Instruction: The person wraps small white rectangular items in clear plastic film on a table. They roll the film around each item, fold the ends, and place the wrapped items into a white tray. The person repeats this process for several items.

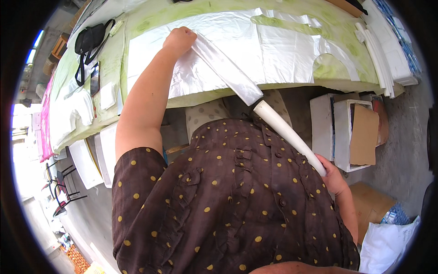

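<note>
My left hand (180, 40) is closed in a fist over the table, gripping the upper end of a long, narrow clear plastic sleeve (228, 71). The sleeve slants down toward the table's near edge, where its lower end meets a dark ring (256, 104). From there a white tube (287, 130) continues down in the same line, tilted across the front of my body. My right hand (333, 176) is wrapped round the tube's lower end. Beneath the sleeve, thin whitish plastic bags (283, 52) lie spread flat on the table, overlapping one another.
A green patterned cloth covers the table (141, 29). A black bag (90, 39) with a strap lies at its left, and white rolled lengths (376, 61) at its right. Foam boxes (349, 132), cardboard and a white sack (388, 244) stand on the floor to the right.
</note>
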The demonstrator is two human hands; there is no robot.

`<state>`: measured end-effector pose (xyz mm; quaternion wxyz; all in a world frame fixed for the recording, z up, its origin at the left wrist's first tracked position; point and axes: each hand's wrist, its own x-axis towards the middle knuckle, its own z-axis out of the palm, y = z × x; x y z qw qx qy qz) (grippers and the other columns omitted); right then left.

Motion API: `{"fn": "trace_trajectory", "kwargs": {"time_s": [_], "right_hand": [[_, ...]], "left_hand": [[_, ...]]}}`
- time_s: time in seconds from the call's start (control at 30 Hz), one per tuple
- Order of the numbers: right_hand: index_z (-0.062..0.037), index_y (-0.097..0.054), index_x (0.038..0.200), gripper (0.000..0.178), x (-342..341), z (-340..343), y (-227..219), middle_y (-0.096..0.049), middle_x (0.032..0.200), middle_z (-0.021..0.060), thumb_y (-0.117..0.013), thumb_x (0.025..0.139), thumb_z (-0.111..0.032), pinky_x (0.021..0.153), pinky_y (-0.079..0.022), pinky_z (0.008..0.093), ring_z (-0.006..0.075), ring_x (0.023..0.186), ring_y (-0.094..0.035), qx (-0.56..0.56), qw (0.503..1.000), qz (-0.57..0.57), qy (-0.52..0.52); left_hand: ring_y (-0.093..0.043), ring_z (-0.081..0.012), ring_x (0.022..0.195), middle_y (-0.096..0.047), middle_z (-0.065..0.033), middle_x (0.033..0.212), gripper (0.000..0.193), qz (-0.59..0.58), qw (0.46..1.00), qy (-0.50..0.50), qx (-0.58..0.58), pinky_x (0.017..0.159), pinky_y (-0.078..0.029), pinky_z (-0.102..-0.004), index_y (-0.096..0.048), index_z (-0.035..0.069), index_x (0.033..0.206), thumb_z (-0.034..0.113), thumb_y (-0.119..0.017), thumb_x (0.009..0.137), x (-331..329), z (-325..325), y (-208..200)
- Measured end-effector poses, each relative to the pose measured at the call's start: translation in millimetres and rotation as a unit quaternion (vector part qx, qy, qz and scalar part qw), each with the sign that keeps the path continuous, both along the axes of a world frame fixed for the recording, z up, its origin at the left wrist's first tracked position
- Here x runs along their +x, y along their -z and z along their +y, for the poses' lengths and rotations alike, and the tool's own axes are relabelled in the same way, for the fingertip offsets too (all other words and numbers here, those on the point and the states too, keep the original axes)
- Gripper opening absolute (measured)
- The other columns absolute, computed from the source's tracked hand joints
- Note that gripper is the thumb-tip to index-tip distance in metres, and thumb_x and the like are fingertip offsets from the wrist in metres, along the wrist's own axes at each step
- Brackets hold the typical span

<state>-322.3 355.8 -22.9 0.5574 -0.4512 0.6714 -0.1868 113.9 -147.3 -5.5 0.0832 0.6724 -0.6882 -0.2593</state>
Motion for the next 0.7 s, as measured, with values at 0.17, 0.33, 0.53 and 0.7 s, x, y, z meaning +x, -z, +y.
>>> {"fn": "trace_trajectory", "kwargs": {"time_s": [0.17, 0.33, 0.53, 0.7], "right_hand": [[-0.0119, -0.047, 0.150, 0.086, 6.3, -5.6, -9.1, -0.057, 0.138, 0.0042, -0.063, 0.071, 0.017, 0.098, -0.049, 0.0300, 0.0165, 0.125, -0.054, -0.032, 0.999, -0.004, 0.026], [-0.0052, -0.048, 0.147, 0.072, 12.1, -49.9, -26.8, -0.058, 0.137, 0.0061, -0.070, 0.079, -0.004, 0.105, -0.044, 0.0328, 0.0171, 0.126, -0.054, -0.089, 0.996, 0.007, 0.031], [-0.0113, -0.055, 0.143, 0.064, 33.1, -168.2, -42.0, -0.065, 0.126, 0.0148, -0.074, 0.083, -0.025, 0.103, -0.047, 0.0383, 0.0282, 0.117, -0.061, -0.289, 0.939, 0.162, -0.099], [-0.0179, -0.060, 0.138, 0.058, 52.6, -263.3, -59.2, -0.064, 0.104, 0.0126, -0.073, 0.082, -0.030, 0.093, -0.047, 0.0421, 0.0329, 0.102, -0.058, -0.349, 0.852, 0.297, -0.253]], "left_hand": [[-0.047, -0.0339, 0.136, -0.041, -0.0166, 0.152, 0.065, 0.158, 0.955, -0.014, -0.251, 0.109, -0.044, -0.0422, -0.054, 0.012, 0.139, 0.041, -0.072, 0.085, -13.6, -0.9, 12.5], [-0.034, -0.0347, 0.145, -0.041, -0.0164, 0.154, 0.068, 0.147, 0.908, 0.265, -0.290, 0.119, -0.031, -0.0463, -0.049, 0.005, 0.143, 0.032, -0.072, 0.086, -35.4, 103.3, 14.7], [-0.041, -0.0306, 0.141, -0.046, -0.0096, 0.151, 0.062, -0.055, 0.857, 0.447, -0.252, 0.119, -0.032, -0.0484, -0.052, 0.009, 0.143, 0.020, -0.069, 0.084, -39.9, 173.9, 15.7], [-0.052, -0.0270, 0.133, -0.058, -0.0039, 0.141, 0.050, 0.025, 0.834, 0.457, -0.307, 0.115, -0.040, -0.0415, -0.063, 0.012, 0.132, 0.007, -0.064, 0.082, -25.7, 175.7, 27.4]]}}
